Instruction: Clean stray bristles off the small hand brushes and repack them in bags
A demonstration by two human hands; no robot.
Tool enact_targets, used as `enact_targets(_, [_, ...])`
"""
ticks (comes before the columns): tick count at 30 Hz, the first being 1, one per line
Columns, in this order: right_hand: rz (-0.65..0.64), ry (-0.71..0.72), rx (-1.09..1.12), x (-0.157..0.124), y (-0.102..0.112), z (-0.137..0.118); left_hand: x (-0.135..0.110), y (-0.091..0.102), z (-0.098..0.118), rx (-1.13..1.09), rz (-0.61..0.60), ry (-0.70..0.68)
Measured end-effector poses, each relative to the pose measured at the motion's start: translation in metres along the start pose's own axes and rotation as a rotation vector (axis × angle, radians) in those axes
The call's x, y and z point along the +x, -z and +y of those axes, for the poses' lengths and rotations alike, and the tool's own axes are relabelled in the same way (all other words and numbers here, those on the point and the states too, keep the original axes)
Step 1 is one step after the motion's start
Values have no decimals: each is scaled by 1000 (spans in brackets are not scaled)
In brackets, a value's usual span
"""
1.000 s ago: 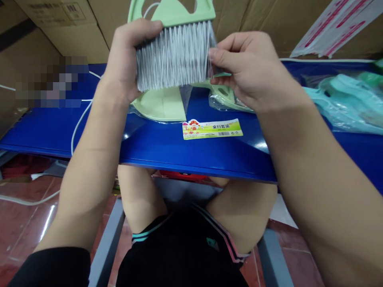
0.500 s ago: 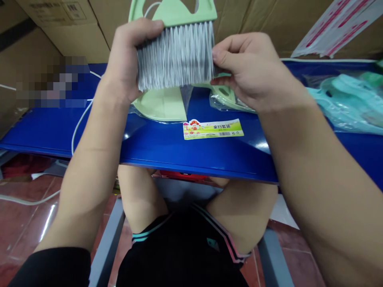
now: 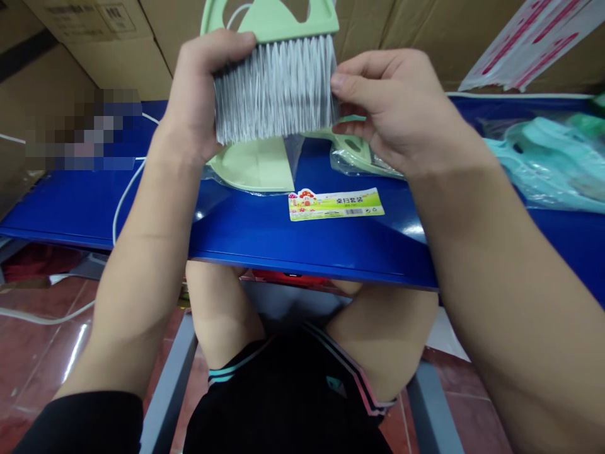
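Observation:
A hand brush (image 3: 276,88) with a pale green top and grey bristles is held up over the blue table, bristles pointing down. My left hand (image 3: 196,82) is closed around its left side, the thumb lying across the front where bristles meet the green part. At the opposite edge, my right hand (image 3: 382,101) pinches the outer bristles between thumb and fingers. Behind and below the brush lies a pale green dustpan (image 3: 258,167), partly hidden, on clear plastic. A printed label (image 3: 336,205) with mushroom pictures rests flat on the table in front.
Another pale green piece in clear plastic (image 3: 352,154) lies beneath my right hand. Bagged turquoise pieces (image 3: 553,161) are at the right. Cardboard boxes (image 3: 416,44) stand along the back, and a white cable (image 3: 123,202) hangs over the table's left front edge (image 3: 265,261).
The brush and my left hand have shifted very slightly left. My right fingers stay at the right-edge bristles, and the things on the table lie as before.

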State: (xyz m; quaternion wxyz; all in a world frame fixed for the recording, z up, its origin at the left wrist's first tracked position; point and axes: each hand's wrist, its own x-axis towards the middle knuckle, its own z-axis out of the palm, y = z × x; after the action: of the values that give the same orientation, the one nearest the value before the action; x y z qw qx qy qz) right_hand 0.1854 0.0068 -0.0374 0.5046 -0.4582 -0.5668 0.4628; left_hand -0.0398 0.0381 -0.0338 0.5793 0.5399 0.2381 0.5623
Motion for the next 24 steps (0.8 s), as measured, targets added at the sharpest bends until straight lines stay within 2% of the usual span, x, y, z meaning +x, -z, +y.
enact_targets(4, [17,-26,-20,-4,-6,-4,-1,-1,0,14,-10,-3])
enact_targets(8, [41,-39,-23,-8,-11,-8,-2,-3,1,31,39,-5])
enact_targets(14, [-62,-7,-60,0,0,1,-3,-6,-1,3,13,-25])
enact_targets(17, [-31,6,-72,0,0,2,-5,-6,-1,-11,7,-6])
enact_targets(21, [64,-11,-41,-7,-10,-6,-4,-5,-2,-50,3,16])
enact_targets(24, [84,-24,-31,-12,-16,-12,-2,-6,-2,-81,-4,14])
